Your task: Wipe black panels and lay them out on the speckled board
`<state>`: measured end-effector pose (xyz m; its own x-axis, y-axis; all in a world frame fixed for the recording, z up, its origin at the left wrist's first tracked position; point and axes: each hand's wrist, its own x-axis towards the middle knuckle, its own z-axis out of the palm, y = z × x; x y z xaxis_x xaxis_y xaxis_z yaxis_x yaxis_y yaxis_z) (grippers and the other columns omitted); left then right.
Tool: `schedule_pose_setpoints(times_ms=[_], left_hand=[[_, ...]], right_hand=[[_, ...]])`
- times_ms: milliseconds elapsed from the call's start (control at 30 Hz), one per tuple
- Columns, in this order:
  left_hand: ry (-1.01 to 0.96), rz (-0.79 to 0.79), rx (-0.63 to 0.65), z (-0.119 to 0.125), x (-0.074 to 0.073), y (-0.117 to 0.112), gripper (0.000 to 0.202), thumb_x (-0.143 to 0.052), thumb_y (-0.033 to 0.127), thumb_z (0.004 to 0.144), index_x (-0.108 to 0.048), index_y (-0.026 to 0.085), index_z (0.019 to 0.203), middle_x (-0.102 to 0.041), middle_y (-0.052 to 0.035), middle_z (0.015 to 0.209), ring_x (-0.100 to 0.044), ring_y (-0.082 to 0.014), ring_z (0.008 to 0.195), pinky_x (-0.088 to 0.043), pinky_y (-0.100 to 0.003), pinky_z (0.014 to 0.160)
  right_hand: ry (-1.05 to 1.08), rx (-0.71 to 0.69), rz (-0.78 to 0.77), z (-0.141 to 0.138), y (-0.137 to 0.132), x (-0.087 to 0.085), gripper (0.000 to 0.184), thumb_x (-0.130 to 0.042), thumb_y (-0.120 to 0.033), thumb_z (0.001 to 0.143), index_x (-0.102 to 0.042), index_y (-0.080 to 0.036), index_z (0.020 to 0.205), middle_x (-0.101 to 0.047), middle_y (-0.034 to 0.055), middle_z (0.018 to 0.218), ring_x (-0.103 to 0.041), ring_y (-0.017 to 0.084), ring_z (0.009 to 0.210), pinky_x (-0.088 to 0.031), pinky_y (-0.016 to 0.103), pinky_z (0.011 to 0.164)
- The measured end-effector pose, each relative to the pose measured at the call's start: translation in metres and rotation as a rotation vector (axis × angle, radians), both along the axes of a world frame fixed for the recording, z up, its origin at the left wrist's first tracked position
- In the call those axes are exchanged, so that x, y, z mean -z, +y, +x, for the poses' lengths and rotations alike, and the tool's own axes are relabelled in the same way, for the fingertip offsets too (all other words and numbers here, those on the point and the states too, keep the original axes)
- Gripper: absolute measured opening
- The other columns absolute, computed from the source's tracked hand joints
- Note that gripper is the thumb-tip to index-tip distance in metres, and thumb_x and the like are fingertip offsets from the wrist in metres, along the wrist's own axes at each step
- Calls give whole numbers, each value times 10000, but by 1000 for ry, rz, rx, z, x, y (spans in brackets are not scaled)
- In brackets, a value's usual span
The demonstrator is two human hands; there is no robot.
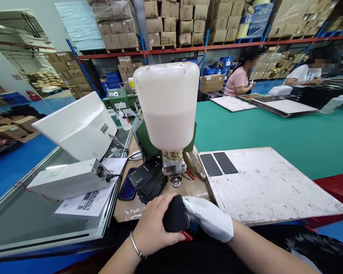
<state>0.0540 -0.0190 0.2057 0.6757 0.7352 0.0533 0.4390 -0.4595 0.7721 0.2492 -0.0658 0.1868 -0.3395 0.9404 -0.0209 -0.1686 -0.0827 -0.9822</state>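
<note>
Bare left hand, gloved right hand, one black case between them

Free: over white board | Blocked: dispenser bottle, black sheet stack

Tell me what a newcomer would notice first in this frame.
The big white bottle, standing upside down on a green machine at the centre, catches the eye first. Just below it, the bare left hand and white-gloved right hand hold a black rectangular piece, with a scuffed white board to their right.
</note>
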Motion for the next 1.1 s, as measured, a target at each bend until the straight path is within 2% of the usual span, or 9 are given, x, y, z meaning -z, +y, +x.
schedule_pose_setpoints(times_ms=[100,200,300,433,600,733,867,1000,1100], left_hand=[[-175,-273,-20,-4,9,0,840,-762,465,564,-427,274,1310,-494,-92,1271,-450,-296,1117,-311,-424,972],[-440,-749,52,-1,24,-8,707,-654,572,647,-521,179,1220,-609,-99,1016,-555,-190,787,-420,-317,720],[-594,-1306,82,6,46,-24,706,-508,721,655,-643,99,960,-611,-75,761,-544,-140,597,-391,-263,579],[-695,-1766,-15,12,68,-41,813,-316,819,650,-648,120,899,-640,-89,761,-613,-211,647,-440,-324,606],[-791,-1774,-163,8,69,-44,757,-358,760,706,-649,115,975,-672,-120,846,-606,-242,808,-447,-393,757],[-903,-1623,-111,3,58,-41,679,-366,703,757,-609,167,1096,-650,-89,862,-590,-206,741,-439,-334,679],[-1093,-1483,-50,-1,51,-19,743,-361,754,710,-599,163,1092,-605,-60,864,-507,-108,597,-396,-246,570],[-1094,-1448,259,1,53,17,605,-312,628,832,-666,149,940,-624,-36,692,-408,-50,363,-293,-201,383],[-855,-1350,452,17,44,30,474,-394,523,854,-613,168,1078,-680,-49,669,-382,-50,247,-230,-191,304]], right_hand=[[-108,80,-14,9,1,-8,445,-461,-466,868,-534,-188,1207,-647,99,1062,-632,222,882,-477,422,846],[-428,220,213,16,1,-19,508,-567,-437,813,-490,-214,1264,-538,104,1256,-508,254,1133,-375,433,988],[-600,45,410,13,-1,-26,558,-545,-402,832,-401,-247,1348,-462,95,1345,-401,269,1240,-289,441,1051],[-738,-122,320,3,-7,-23,648,-494,-453,844,-288,-211,1408,-443,136,1357,-414,305,1225,-315,475,1025],[-624,-103,272,3,-15,-20,571,-531,-388,836,-368,-258,1368,-377,55,1419,-342,248,1292,-241,409,1093],[-429,-69,-31,17,-16,-17,332,-608,-248,767,-608,-249,1099,-660,28,1058,-594,232,997,-461,371,890],[-274,-84,-184,43,-13,-11,185,-635,-262,745,-641,-166,903,-680,49,896,-624,232,855,-499,358,771],[-41,200,-173,68,-11,-19,242,-643,-332,754,-607,-153,911,-658,69,908,-616,212,836,-503,329,752],[26,429,-161,79,-9,-29,197,-650,-335,753,-598,-176,857,-634,35,810,-597,158,702,-504,249,598]])
